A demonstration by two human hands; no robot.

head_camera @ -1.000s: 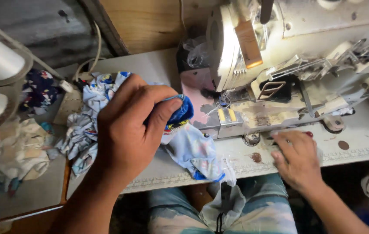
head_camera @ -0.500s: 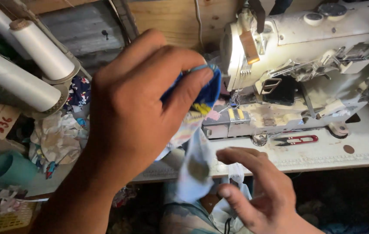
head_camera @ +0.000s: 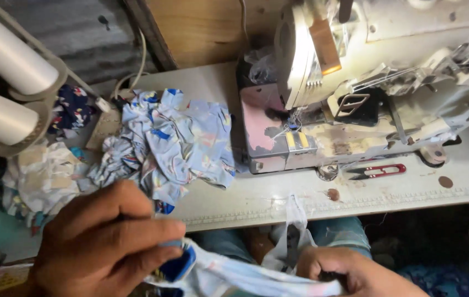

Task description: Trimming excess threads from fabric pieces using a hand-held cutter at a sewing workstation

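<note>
Right now I am stretching a pale printed cloth piece (head_camera: 256, 278) between both hands, low over my lap — straightening it (as I judge) before it goes to the sewing machine (head_camera: 322, 93) up ahead. My left hand (head_camera: 102, 242) pinches its blue-trimmed end, fingers curled tight. My right hand (head_camera: 355, 272) is closed round the other end. Next it needs lifting and lining up. More cut pieces (head_camera: 174, 137) lie heaped just beyond my left hand.
</note>
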